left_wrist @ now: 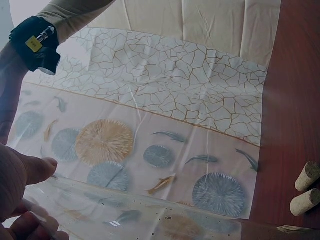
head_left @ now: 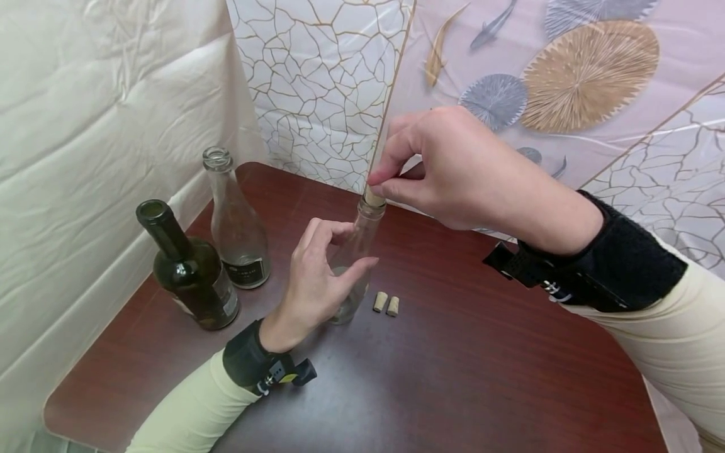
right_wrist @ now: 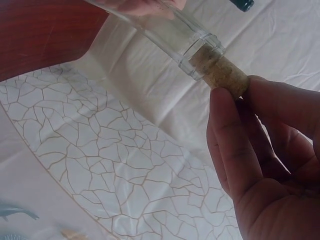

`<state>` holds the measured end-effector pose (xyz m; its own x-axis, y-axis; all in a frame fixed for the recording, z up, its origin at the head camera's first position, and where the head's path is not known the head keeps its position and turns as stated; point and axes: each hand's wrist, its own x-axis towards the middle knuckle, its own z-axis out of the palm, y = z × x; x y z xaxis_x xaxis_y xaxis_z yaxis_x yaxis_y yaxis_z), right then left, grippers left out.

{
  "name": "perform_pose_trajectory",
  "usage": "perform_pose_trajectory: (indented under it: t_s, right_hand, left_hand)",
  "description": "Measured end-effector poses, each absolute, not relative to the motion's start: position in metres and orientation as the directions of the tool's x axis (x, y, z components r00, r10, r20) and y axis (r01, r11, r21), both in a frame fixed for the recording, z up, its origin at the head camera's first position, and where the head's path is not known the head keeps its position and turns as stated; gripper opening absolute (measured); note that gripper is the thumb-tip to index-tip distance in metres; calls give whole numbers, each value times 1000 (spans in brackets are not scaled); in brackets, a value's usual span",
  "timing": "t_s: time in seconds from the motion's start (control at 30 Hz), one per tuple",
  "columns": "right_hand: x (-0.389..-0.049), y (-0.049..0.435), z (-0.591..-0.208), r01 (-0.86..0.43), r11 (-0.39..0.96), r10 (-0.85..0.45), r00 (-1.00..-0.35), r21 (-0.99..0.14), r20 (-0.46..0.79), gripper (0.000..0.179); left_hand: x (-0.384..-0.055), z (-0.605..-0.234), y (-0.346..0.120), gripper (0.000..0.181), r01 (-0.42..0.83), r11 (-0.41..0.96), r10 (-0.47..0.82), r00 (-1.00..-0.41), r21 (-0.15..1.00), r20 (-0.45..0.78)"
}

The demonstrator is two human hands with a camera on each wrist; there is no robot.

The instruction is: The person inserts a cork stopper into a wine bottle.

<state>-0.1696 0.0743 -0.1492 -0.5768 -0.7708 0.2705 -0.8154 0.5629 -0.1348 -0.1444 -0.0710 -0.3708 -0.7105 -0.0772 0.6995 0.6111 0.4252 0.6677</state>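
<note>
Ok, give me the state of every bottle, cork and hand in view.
Held bottle: gripped, mouth plugged.
Its cork: partway in, top sticking out.
Dark green bottle: upright, uncorked.
Clear bottle with black label: upright, uncorked.
Two loose corks: side by side.
Left hand: around the held bottle.
Right hand: pinching the cork.

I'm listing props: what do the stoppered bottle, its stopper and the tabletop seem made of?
Bottle: likely glass, clear and glossy with a thick rim. Stopper: probably cork, matte, tan, speckled. Tabletop: wood or laminate, softly shiny, with reddish grain.
</note>
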Motion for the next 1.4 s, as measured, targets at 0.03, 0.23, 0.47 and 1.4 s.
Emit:
perform_pose_trajectory:
  t_s: [0.03,0.23,0.47,1.4]
  right_hand:
    - [-169,74,-149,-817,562,-772,-575,-131,272,7]
    - [-171,76,-152,-805,575,-761,-592,-147,265,8]
    - [-175,87,-162,-853,512,-777,-509,-97,372,8]
    - [-160,188,-296,-449,304,-65,-890,-840,451,21]
  left_hand:
    - [-144,-371,-71,47,613,425,-78,-709,666,701]
    - [-145,-371,-71,48,615,426,-78,-706,663,704]
    - [-144,-370,-70,48,602,437,-73,-717,668,694]
    - [-178,-365,-60,51,561,496,-71,-734,663,675]
